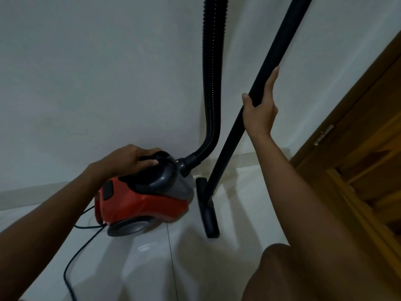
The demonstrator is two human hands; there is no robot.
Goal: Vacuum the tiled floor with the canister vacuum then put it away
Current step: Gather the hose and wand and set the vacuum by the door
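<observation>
The red and grey plastic canister vacuum point(143, 198) is seen on the glossy white tiled floor point(152, 268), close against the pale wall point(86, 72). Its dark top handle is gripped by the left hand point(125, 159), whose fingers point(147, 162) are curled over the handle with the tips toward the hose socket. The long black rigid wand point(256, 101) is held by the right hand point(260, 111): the thumb point(247, 101) is hooked round its left side, while the fingers are laid nearly straight up along its far side.

From the right hand's fingers the wand's long axis runs steeply, down and leftward to the black floor nozzle point(208, 213), which rests on the tiles just right of the canister, and up and rightward out of view. The ribbed black hose point(211, 83) rises from the canister's front, just left of the wand.

The canister lies directly under the left fingers, so that hand is judged the nearer for lifting or shifting the body; the wand is best steered by the right.

A black power cord point(82, 246) trails from the canister's rear across the floor toward the viewer and could snag a foot. A brown wooden door point(358, 148) stands right of the right hand, near the wand. A bare knee point(282, 268) is seen below.
</observation>
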